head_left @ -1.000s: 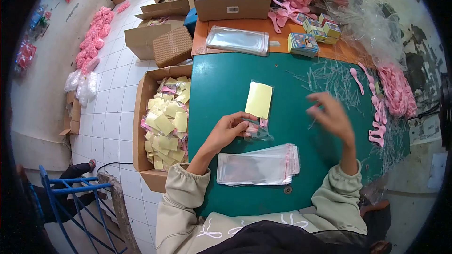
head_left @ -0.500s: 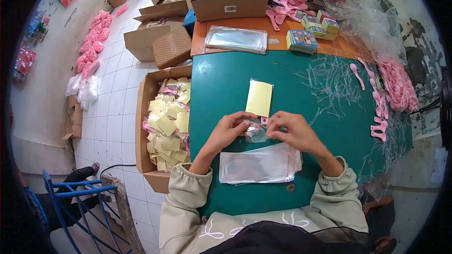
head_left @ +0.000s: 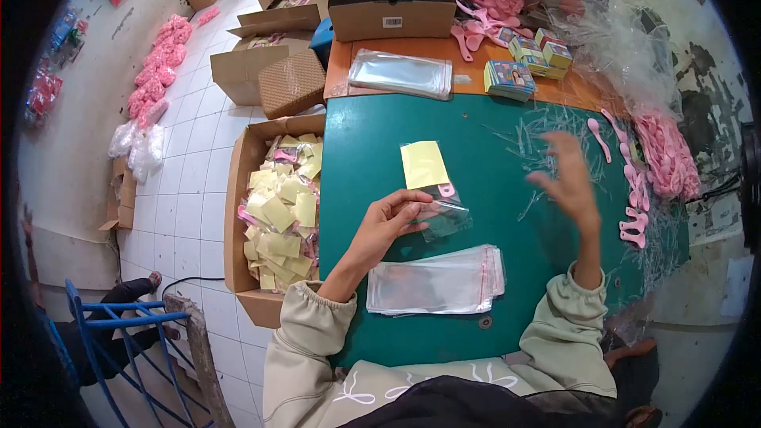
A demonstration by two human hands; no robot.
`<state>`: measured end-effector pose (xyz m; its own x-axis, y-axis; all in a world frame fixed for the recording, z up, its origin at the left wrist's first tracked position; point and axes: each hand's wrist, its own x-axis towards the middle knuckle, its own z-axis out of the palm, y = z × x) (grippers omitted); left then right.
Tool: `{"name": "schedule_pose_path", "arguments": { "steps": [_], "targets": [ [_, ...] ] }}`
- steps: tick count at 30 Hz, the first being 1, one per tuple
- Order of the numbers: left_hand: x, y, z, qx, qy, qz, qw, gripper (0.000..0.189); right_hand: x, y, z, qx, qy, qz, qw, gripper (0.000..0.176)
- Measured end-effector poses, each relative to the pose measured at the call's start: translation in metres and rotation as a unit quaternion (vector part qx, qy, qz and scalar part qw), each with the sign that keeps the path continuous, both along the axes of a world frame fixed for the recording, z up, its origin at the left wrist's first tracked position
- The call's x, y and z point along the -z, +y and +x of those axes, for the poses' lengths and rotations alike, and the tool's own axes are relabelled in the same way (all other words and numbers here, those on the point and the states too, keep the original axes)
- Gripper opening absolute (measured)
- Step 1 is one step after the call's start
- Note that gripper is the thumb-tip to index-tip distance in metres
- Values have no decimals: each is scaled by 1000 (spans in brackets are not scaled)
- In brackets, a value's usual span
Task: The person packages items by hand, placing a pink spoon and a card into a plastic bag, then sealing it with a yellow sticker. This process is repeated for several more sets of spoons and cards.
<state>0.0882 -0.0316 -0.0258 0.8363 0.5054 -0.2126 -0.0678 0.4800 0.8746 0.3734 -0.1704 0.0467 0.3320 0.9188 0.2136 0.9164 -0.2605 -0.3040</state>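
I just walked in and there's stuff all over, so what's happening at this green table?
A person in a beige sweatshirt sits at the green table, working with packets. Their left hand pinches a small clear bag with a yellow card at its far end. Their right hand is lifted open above the table, holding nothing. A stack of clear bags lies in front of them, and a cardboard box of yellow-card packets stands on the floor to their left.

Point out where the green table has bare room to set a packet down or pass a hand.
Bare green shows at the far left corner of the table, between the box of packets and the held packet, and between the bag stack and the right sleeve. Crowded: plastic strips and pink spoons on the right.
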Motion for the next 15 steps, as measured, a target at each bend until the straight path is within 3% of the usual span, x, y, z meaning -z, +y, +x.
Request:
{"name": "schedule_pose_path", "arguments": {
  "steps": [1,3,8,11,14,15],
  "targets": [
    [-2,0,0,7,0,-16,1000,25,-8,13,-31,-133,161,2,978,59],
    [-4,0,-1,19,11,-35,999,25,16,27,-72,-190,323,1,927,46],
    [-12,3,-11,29,26,-57,998,26,56,45,-81,-234,291,58,926,22],
    [10,3,-14,-26,-1,25,999,26,57,44,-78,-210,362,59,906,15],
    [-6,-4,-7,-17,122,342,932,25,55,41,-79,-186,412,40,891,12],
    [-2,-5,-3,-38,117,370,921,20,54,41,-79,-183,420,33,888,11]
  ]
}}
